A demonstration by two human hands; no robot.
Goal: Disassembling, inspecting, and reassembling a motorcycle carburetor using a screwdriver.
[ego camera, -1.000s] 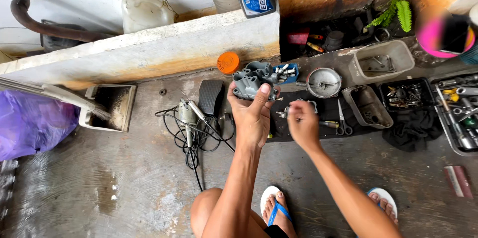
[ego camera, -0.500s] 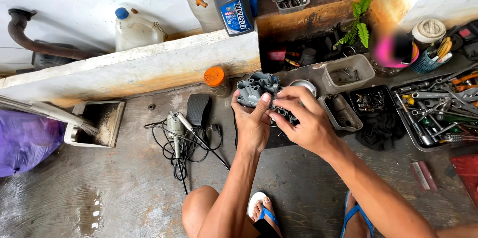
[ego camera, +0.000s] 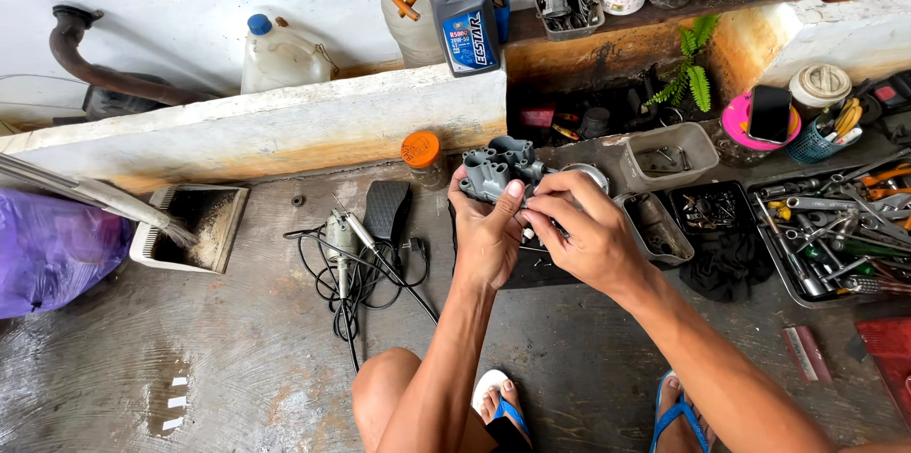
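Head view, looking down on a stained grey concrete floor (ego camera: 237,358) beside a low whitewashed ledge (ego camera: 285,126) and a white wall. On the ledge, well beyond the hands: a white jug (ego camera: 280,56) with a blue cap and a grey oil bottle (ego camera: 463,21). Far off to the left of the left hand: a purple plastic bag (ego camera: 47,249) and a dustpan (ego camera: 190,225) with dust in it. Just left of the left hand (ego camera: 489,240): a black foot pedal (ego camera: 387,208), a small power tool with a tangled black cord (ego camera: 356,268) and an orange-lidded jar (ego camera: 422,154). To the right of the right hand (ego camera: 584,235): grey plastic trays (ego camera: 669,157) and, further out, a tray of wrenches (ego camera: 835,230).

Grey metal carburetor body (ego camera: 498,168) held up off the floor, just above and in front of both hands. Left hand clasped around its lower side, thumb pressed up against the front face. Right hand touching it from the right, fingers curled and pinched at a small spot on the part; whatever sits between those fingertips too small to tell. Below the hands, bare knee and blue-strapped sandals (ego camera: 503,410) on the floor.
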